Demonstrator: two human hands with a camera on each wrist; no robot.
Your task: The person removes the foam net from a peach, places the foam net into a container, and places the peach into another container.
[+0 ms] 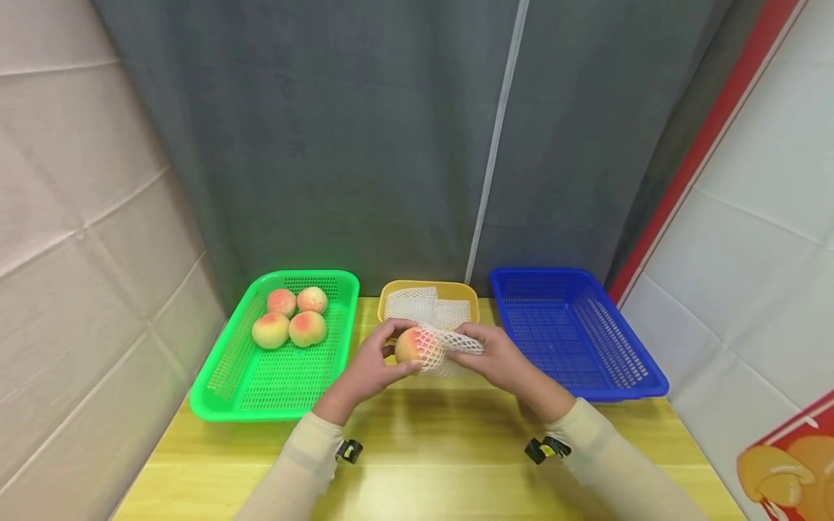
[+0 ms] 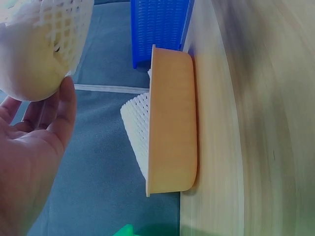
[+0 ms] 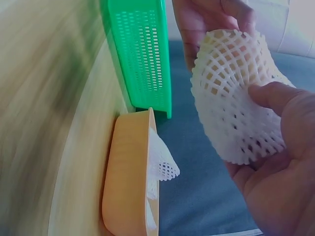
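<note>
A person in cream sleeves is working a white foam mesh sleeve (image 1: 449,349) over a round pink-and-yellow peach (image 1: 410,345) above the middle of the yellow wooden tabletop (image 1: 430,456), just in front of the small yellow plastic tray (image 1: 391,293) at its back edge. The left hand (image 1: 371,365) is curling its fingers round the bare end of the fruit, while the right hand (image 1: 498,354) is gripping the netting, thumb pressing into the mesh as seen from the right wrist camera. The sleeve is covering roughly the right half of the peach; the left half is showing uncovered, so the wrapping looks only partly done.

Four more bare peaches (image 1: 291,316) are sitting together toward the far end of the green perforated plastic basket (image 1: 221,391) at the left side of the tabletop, none of them netted. The blue perforated plastic basket (image 1: 625,376) at the right side is holding nothing that the pictures show. A stack of spare white foam nets (image 1: 423,307) is lying in the yellow tray. Judging by this layout, the work appears to be at an early stage, with no finished fruit visible anywhere and four waiting.
</note>
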